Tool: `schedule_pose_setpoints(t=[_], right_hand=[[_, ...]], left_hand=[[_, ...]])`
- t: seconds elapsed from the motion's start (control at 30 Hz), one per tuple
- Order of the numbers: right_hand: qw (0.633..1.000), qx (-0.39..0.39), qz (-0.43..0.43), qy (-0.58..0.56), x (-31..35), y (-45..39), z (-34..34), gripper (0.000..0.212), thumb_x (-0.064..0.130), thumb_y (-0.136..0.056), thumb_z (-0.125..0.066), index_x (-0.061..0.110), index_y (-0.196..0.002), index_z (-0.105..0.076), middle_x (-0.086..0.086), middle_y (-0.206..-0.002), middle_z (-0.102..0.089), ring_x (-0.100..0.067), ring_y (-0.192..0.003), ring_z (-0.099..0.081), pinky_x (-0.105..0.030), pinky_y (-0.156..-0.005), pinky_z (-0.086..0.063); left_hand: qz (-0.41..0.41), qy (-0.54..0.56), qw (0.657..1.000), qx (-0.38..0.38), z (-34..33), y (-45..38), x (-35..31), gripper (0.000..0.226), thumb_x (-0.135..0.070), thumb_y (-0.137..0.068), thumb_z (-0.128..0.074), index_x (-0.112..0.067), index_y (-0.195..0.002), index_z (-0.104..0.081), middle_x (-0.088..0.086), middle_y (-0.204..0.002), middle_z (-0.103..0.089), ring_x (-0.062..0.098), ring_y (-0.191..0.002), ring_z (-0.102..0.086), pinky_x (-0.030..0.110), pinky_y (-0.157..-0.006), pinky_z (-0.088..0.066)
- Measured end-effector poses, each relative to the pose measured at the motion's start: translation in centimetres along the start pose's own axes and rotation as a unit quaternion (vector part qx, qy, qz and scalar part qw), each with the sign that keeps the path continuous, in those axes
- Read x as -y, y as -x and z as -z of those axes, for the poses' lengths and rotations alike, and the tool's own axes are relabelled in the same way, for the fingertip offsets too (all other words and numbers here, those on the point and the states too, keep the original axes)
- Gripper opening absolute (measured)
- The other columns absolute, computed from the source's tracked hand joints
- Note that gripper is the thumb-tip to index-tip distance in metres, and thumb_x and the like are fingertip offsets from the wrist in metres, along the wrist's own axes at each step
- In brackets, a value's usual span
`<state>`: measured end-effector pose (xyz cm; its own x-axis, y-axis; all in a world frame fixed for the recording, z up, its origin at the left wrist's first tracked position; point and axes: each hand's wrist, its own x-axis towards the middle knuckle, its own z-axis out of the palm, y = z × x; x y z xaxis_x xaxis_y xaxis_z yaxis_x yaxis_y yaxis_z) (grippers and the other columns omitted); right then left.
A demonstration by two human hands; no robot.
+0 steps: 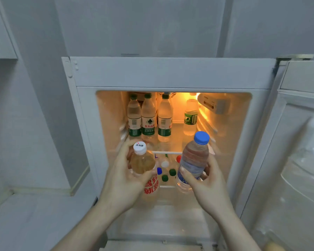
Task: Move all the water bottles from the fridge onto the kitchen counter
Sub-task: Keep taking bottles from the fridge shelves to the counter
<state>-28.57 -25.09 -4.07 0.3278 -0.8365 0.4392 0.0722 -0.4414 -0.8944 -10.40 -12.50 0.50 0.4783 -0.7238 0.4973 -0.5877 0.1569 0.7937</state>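
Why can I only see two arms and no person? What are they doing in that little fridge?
The camera sits on the person's head and looks down, so you see only their arms. The left hand holds a white-capped bottle. The right hand holds a blue-capped bottle. Both are held in front of the open fridge. On its upper shelf stand three green-capped bottles in a row, and one more bottle to their right. Lower down you can see more bottle caps.

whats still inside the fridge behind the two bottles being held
Four upright green-capped bottles stand on the upper shelf. Below, only caps of more bottles show; the left hand and right hand cover the rest.
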Motion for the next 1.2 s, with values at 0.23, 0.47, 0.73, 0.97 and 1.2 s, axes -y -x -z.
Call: schedule_pose_setpoints(t=[0.23, 0.47, 0.73, 0.97, 1.2], right_hand=[[0.990, 0.138, -0.042, -0.004, 0.3, 5.7, -0.6, 0.057, 0.013, -0.084, -0.085, 0.035, -0.129, -0.059, 0.031, -0.114, -0.069, 0.004, -0.108, -0.068, -0.010, -0.083, -0.053], [0.961, 0.264, -0.084, 0.004, 0.1, 11.1, -2.5, 0.053, 0.018, -0.081, -0.087, 0.040, -0.122, -0.062, 0.026, -0.109, -0.073, 0.003, -0.102, -0.070, -0.010, -0.079, -0.054], [0.918, 0.391, -0.065, 0.004, 1.7, 16.5, -7.6, 0.048, 0.017, -0.080, -0.088, 0.041, -0.113, -0.063, 0.025, -0.106, -0.073, 0.004, -0.097, -0.071, -0.010, -0.079, -0.053], [0.858, 0.511, -0.040, -0.012, 5.4, 23.9, -14.2, 0.043, 0.022, -0.079, -0.089, 0.036, -0.111, -0.065, 0.017, -0.104, -0.075, -0.001, -0.095, -0.072, -0.017, -0.082, -0.055], [0.809, 0.587, -0.022, -0.025, 10.0, 33.5, -18.7, 0.048, 0.025, -0.075, -0.091, 0.040, -0.110, -0.062, 0.020, -0.102, -0.076, -0.002, -0.096, -0.073, -0.031, -0.089, -0.058]], left_hand=[[0.066, -0.052, 0.995, -0.048, 1.9, 8.6, -1.2, 0.067, -0.005, -0.073, -0.090, -0.042, -0.115, -0.055, -0.032, -0.107, -0.069, -0.005, -0.099, -0.065, 0.002, -0.078, -0.043], [0.152, -0.107, 0.978, -0.094, 4.5, 16.8, -1.7, 0.064, -0.005, -0.071, -0.091, -0.035, -0.117, -0.058, -0.028, -0.108, -0.070, 0.000, -0.100, -0.066, 0.006, -0.078, -0.046], [0.243, -0.166, 0.940, -0.175, 9.3, 26.2, -2.9, 0.065, -0.013, -0.073, -0.091, -0.043, -0.117, -0.054, -0.031, -0.113, -0.068, -0.002, -0.103, -0.064, 0.016, -0.084, -0.047], [0.312, -0.206, 0.885, -0.278, 14.8, 36.3, -5.8, 0.065, -0.013, -0.072, -0.091, -0.041, -0.118, -0.054, -0.028, -0.111, -0.069, 0.003, -0.100, -0.066, 0.022, -0.087, -0.051], [0.351, -0.250, 0.830, -0.353, 20.1, 46.9, -9.8, 0.064, -0.012, -0.075, -0.089, -0.044, -0.118, -0.054, -0.030, -0.105, -0.069, -0.004, -0.099, -0.064, 0.007, -0.077, -0.048]])
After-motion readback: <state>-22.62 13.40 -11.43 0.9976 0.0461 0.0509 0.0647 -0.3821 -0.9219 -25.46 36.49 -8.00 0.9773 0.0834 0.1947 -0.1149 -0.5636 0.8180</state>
